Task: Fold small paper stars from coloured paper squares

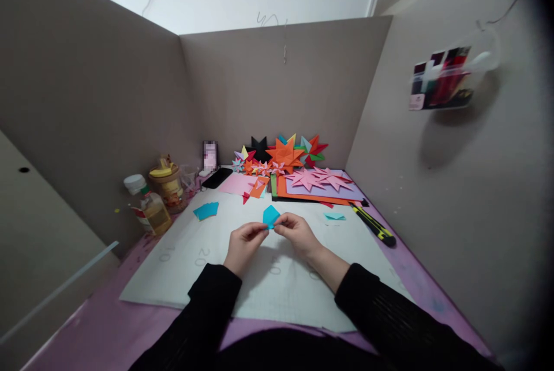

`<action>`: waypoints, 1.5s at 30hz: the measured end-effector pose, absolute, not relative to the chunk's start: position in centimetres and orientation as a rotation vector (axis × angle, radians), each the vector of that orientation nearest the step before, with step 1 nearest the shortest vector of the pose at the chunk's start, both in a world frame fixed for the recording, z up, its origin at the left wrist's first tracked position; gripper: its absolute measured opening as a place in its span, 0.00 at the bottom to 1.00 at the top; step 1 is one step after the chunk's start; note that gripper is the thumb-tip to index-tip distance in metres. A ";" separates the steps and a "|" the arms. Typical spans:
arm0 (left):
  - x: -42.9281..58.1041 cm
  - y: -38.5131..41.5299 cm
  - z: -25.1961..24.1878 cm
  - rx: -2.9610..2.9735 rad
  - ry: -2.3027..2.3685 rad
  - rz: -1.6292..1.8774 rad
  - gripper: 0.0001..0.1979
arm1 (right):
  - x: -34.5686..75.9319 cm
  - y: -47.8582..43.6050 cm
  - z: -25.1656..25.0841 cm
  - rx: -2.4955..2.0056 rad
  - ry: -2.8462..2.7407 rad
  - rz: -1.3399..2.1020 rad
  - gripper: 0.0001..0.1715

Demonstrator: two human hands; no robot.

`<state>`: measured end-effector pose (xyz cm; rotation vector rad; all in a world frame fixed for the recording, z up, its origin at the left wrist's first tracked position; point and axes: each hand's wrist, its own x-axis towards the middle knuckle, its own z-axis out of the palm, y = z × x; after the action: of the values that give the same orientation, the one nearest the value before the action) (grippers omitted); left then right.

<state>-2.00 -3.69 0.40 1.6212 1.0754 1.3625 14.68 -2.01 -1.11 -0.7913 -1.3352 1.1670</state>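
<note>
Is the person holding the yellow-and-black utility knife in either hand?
No, the utility knife lies off to the right, apart from the left hand and right hand, which pinch a blue paper piece.

L hand + R hand, pinch grips

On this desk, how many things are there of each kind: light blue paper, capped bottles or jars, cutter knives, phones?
Light blue paper: 3 (folded blue piece pinched by left hand and right hand; small pile, counted as one; loose scrap)
Capped bottles or jars: 2 (bottle, jar)
Cutter knife: 1
Black phone: 1
Total: 7
</note>
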 end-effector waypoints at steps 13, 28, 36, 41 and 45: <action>-2.0 -3.5 0.1 1.764 1.128 1.422 0.07 | 13.9 -2.1 -0.9 -0.789 -1.239 1.152 0.11; -1.7 -3.3 0.2 1.625 1.150 1.355 0.08 | 13.0 -3.0 0.5 -0.836 -1.215 1.029 0.09; -1.5 -3.7 0.3 1.599 1.179 1.384 0.09 | 12.9 -2.9 -0.2 -0.843 -1.203 1.051 0.09; -1.5 -3.7 0.3 1.592 1.174 1.384 0.09 | 12.7 -3.0 0.0 -0.868 -1.153 1.048 0.09; -1.4 -3.7 0.3 1.591 1.143 1.366 0.09 | 12.8 -3.0 -0.1 -0.877 -1.151 1.040 0.09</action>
<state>-1.42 -3.68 0.35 1.5915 1.1430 1.3664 12.78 -2.99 -0.06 -0.8773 -1.1512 1.0395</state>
